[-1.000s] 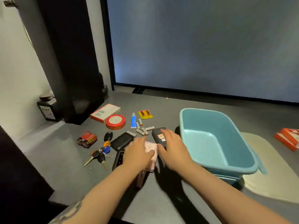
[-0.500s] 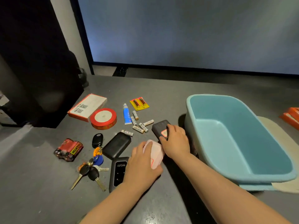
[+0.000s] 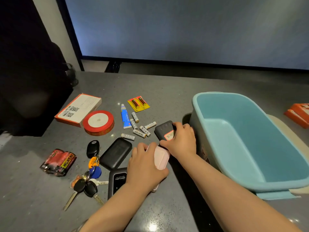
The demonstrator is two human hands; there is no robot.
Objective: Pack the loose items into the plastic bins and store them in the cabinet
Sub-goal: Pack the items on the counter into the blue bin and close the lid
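Two hands work at once on a grey counter (image 3: 167,91): the right hand (image 3: 181,141) has its fingers (image 3: 178,127) curled over a black power bank (image 3: 163,131) with a red-edged sticker, while the left hand (image 3: 144,166) wraps round a pink device (image 3: 161,157). Both items lie on the counter just beside the empty blue bin (image 3: 237,139), not yet packed. Lifting two smooth cases together may let one slip, and a sweep of the right wrist could knock the loose batteries (image 3: 139,128) rolling. One battery reads "Heybright"; a shrink-wrapped red battery pack (image 3: 58,162) reads "HUATAI". Writing on the second black device (image 3: 117,180) under the left wrist shows upside down and is hard to make out. Text on the blue tube (image 3: 125,118) and the white box (image 3: 78,109), which carries QR codes, is too small to read.
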